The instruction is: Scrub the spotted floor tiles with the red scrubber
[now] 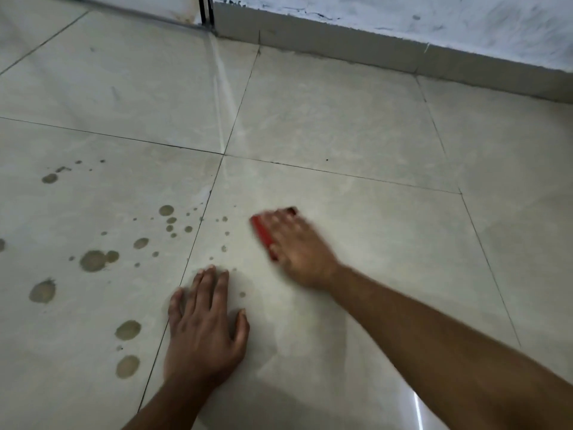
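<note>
My right hand point(297, 246) presses down on the red scrubber point(263, 234), which lies flat on the middle floor tile; both are blurred by motion. Only the scrubber's left edge shows under my fingers. My left hand point(206, 327) rests flat on the same tile with fingers spread, just right of a grout line. Brown spots point(93, 260) of different sizes dot the tile to the left, and a few small spots point(224, 248) lie between my two hands.
Pale glossy floor tiles point(356, 113) with dark grout lines stretch to a grey skirting and whitewashed wall point(403, 23) at the back. A dark vertical frame point(206, 10) meets the floor at the back middle.
</note>
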